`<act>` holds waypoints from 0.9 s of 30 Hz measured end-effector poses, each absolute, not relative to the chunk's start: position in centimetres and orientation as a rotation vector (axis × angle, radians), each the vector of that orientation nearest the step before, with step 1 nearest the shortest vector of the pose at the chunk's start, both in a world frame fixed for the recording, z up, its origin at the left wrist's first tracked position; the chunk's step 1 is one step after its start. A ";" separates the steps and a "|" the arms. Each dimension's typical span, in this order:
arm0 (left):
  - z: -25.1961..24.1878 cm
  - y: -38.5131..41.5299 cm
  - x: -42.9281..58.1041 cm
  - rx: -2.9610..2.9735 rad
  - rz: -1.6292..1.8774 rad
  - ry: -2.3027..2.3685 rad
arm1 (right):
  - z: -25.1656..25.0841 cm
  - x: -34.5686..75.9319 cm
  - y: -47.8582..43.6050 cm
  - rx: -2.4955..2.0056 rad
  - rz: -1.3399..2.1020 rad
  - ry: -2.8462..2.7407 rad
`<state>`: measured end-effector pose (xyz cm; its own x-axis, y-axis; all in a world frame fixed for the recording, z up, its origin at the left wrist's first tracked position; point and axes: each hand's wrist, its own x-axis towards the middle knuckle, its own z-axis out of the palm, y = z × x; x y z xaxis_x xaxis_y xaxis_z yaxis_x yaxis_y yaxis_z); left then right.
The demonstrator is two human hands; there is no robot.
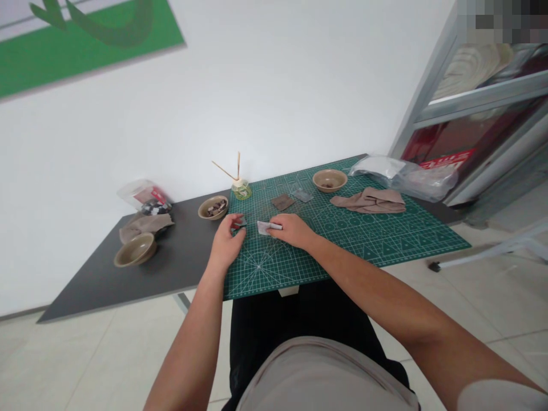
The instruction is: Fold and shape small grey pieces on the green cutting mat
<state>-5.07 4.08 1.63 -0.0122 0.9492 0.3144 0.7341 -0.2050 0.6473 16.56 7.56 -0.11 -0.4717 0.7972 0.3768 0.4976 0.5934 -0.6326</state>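
Observation:
My left hand (pixel 226 242) rests at the left edge of the green cutting mat (pixel 385 234), fingers pinched on a small dark piece (pixel 240 221) with a red bit under it. My right hand (pixel 291 229) lies on the mat just to the right, fingers closed on a small pale grey fabric piece (pixel 264 228). The two hands are a few centimetres apart. Two more small fabric squares, one brown (pixel 282 201) and one grey (pixel 303 195), lie on the mat beyond my right hand.
Three tan bowls stand about: one (pixel 213 207) with pieces left of the mat, one (pixel 135 250) at the far left, one (pixel 329 180) at the mat's back. A small jar with sticks (pixel 241 188), folded beige cloth (pixel 370 201), plastic bags (pixel 402 173), and a shelf unit (pixel 483 97) at the right.

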 end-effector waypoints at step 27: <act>-0.9 3.4 -6.6 2.161 0.568 2.116 | 2.8 13.0 11.0 -1.249 0.085 -2.262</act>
<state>-6.57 3.41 -0.94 -0.0128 0.9765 0.2152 0.9529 -0.0533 0.2985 13.01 11.04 2.83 -0.4180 0.7987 0.4328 0.7642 0.5668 -0.3079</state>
